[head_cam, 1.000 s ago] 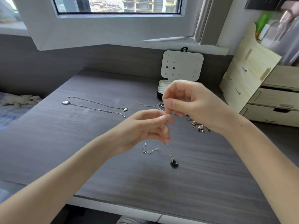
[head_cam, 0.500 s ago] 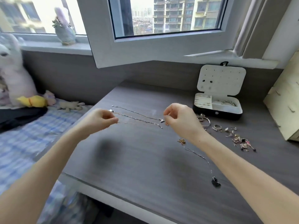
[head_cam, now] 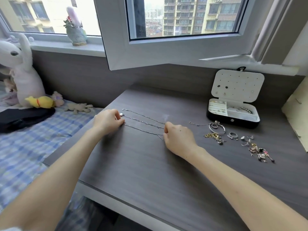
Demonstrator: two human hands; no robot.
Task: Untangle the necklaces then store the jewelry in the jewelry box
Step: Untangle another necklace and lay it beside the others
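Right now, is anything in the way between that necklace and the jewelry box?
Only loose jewelry lies on the desk between the necklace and the open jewelry box; nothing blocks the air above.

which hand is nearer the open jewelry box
Right. The right hand pinches one end of the thin necklace chain, left of the jewelry box past the bangle; the left hand pinches the other end, farther left near the desk edge.
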